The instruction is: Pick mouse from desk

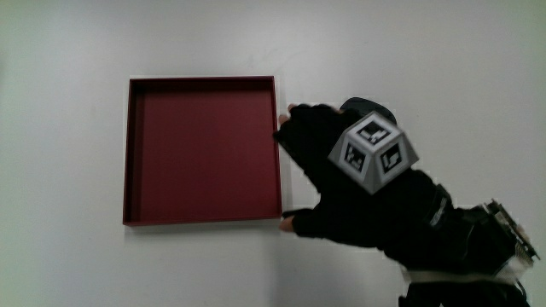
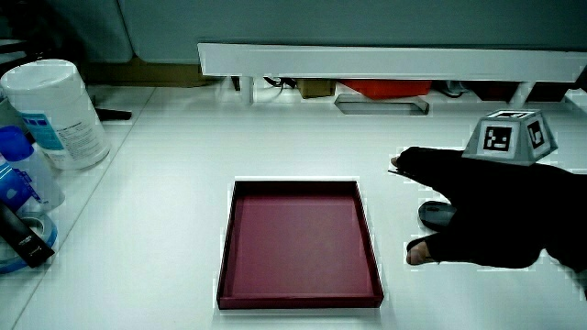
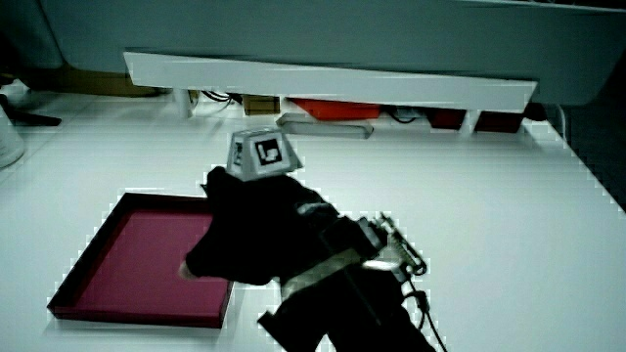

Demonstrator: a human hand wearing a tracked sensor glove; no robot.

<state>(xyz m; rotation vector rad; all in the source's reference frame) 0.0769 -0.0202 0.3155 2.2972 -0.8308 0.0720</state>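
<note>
The dark mouse point(image 1: 368, 105) lies on the white desk beside the red tray point(image 1: 205, 81); only its edge shows past the hand. In a side view a grey part of the mouse point(image 2: 435, 215) shows under the palm, between thumb and forefinger. The black-gloved hand point(image 1: 311, 166) is over the mouse, its fingers spread and reaching the tray's rim. The patterned cube point(image 1: 374, 153) sits on the hand's back. Whether the palm touches the mouse is hidden. The hand point(image 3: 245, 235) and tray point(image 3: 137, 308) show in both side views.
A white canister point(image 2: 55, 110), a blue bottle point(image 2: 23, 174) and a black object point(image 2: 23, 236) stand at the table's edge, away from the tray. A low white partition point(image 2: 385, 60) runs along the table farthest from the person.
</note>
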